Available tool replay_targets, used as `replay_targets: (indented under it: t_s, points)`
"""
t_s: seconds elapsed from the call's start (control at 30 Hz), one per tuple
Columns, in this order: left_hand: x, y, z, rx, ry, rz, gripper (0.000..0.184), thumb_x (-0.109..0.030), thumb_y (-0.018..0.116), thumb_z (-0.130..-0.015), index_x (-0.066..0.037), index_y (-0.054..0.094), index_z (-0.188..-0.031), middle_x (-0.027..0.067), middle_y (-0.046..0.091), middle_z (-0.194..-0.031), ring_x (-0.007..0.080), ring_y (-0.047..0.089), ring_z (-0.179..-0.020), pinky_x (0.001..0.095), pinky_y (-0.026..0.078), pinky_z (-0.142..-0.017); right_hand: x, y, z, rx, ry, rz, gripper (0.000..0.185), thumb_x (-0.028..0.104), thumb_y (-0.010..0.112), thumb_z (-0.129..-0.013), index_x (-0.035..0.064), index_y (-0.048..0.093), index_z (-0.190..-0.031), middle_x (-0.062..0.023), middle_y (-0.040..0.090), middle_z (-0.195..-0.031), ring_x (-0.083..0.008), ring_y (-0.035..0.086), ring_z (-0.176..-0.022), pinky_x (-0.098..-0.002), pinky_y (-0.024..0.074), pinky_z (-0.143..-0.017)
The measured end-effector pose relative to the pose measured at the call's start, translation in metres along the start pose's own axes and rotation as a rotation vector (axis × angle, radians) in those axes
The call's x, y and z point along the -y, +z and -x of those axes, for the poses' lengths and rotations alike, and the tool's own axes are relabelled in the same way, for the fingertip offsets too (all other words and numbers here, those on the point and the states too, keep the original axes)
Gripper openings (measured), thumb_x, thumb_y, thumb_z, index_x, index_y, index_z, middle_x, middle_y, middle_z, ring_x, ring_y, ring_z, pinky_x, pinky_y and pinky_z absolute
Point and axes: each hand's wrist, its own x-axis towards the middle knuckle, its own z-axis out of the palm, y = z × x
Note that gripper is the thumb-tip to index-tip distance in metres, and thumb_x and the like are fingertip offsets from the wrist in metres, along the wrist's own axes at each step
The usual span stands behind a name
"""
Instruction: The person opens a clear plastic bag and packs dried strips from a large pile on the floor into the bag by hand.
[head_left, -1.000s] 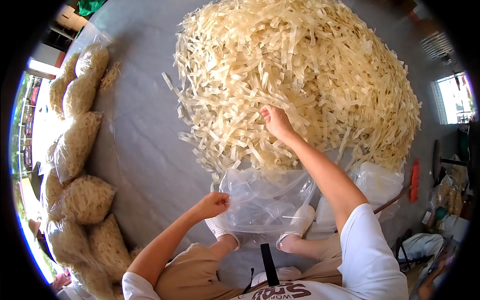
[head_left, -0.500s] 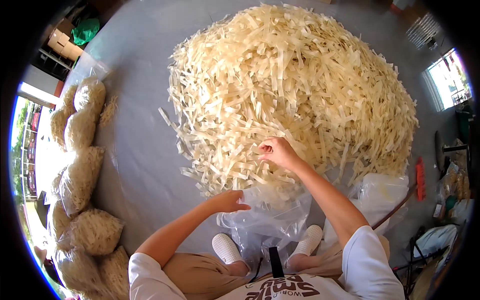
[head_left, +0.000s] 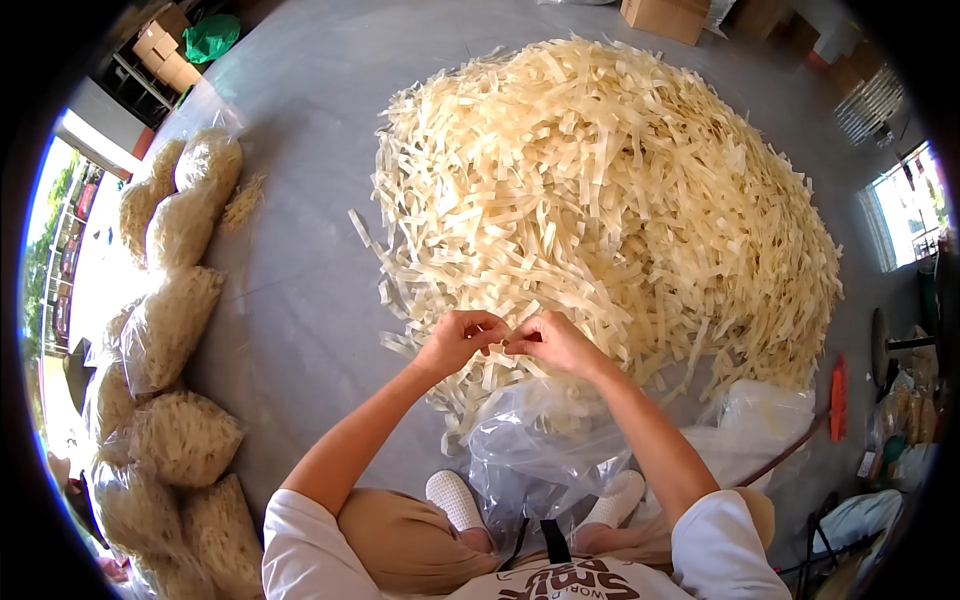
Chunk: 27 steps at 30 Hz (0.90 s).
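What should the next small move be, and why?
Probably lower the left hand to the clear plastic bag: it lies slack by the near edge of the pile of pale strips, and neither that hand nor the right hand grips it. Whether the fingertips pinch anything is unclear.

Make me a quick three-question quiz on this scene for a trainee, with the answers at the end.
1. Where do the filled bags lie from the person's view?
a) left of the pile of pale strips
b) right of it
c) on top of it
2. True or false: the left hand and right hand are close together in front of the chest, above the pile's near side.
3. What see-through material lies between the pile and the white shoes?

Key: 1. a; 2. true; 3. clear plastic
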Motion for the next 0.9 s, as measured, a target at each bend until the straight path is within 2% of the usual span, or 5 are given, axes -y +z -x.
replay_targets:
  t_s: [0.1,0.4,0.57,0.7,0.9]
  points:
    - [0.003,0.001,0.002,-0.033,0.078,-0.074,0.012,-0.010,0.059,-0.083,0.002,0.064,-0.085,0.0038,0.062,-0.068,0.0072,0.057,-0.058,0.0218,0.045,-0.052,0.002,0.001,0.003,0.038,0.031,-0.026,0.017,0.016,0.066,-0.076,0.0020,0.067,-0.085,-0.0119,0.064,-0.069,-0.0145,0.059,-0.061,-0.0277,0.0447,-0.061]
    - [-0.001,0.004,0.001,-0.012,0.015,-0.164,0.013,-0.007,0.057,-0.082,0.002,0.064,-0.088,0.0055,0.064,-0.067,0.0081,0.058,-0.055,0.0225,0.047,-0.052,-0.009,-0.002,0.007,0.058,0.011,0.189,0.017,0.015,0.062,-0.080,0.0000,0.066,-0.087,-0.0137,0.064,-0.083,-0.0203,0.061,-0.073,-0.0293,0.0457,-0.066]
    - [-0.003,0.006,0.000,0.048,0.112,-0.321,0.013,-0.002,0.057,-0.079,0.002,0.065,-0.088,0.0084,0.064,-0.066,0.0106,0.060,-0.052,0.0240,0.048,-0.051,-0.013,0.003,0.011,0.005,-0.007,0.198,0.016,0.014,0.063,-0.079,0.0004,0.066,-0.087,-0.0138,0.064,-0.079,-0.0241,0.061,-0.070,-0.0307,0.0459,-0.064]
    - [-0.002,0.007,0.000,0.071,0.059,-0.306,0.013,0.000,0.055,-0.078,0.003,0.065,-0.086,0.0092,0.064,-0.065,0.0124,0.062,-0.054,0.0252,0.049,-0.052,-0.011,0.006,0.013,-0.029,0.032,0.177,0.015,0.013,0.064,-0.077,0.0001,0.066,-0.084,-0.0142,0.064,-0.078,-0.0246,0.062,-0.069,-0.0317,0.0466,-0.064]
    - [0.007,0.014,-0.002,-0.057,0.085,-0.474,0.011,-0.001,0.055,-0.071,0.003,0.065,-0.076,0.0146,0.062,-0.063,0.0190,0.064,-0.057,0.0293,0.050,-0.056,0.001,0.017,0.013,-0.138,0.070,0.206,0.011,0.006,0.060,-0.071,-0.0012,0.066,-0.076,-0.0185,0.062,-0.071,-0.0304,0.062,-0.068,-0.0357,0.0473,-0.064]
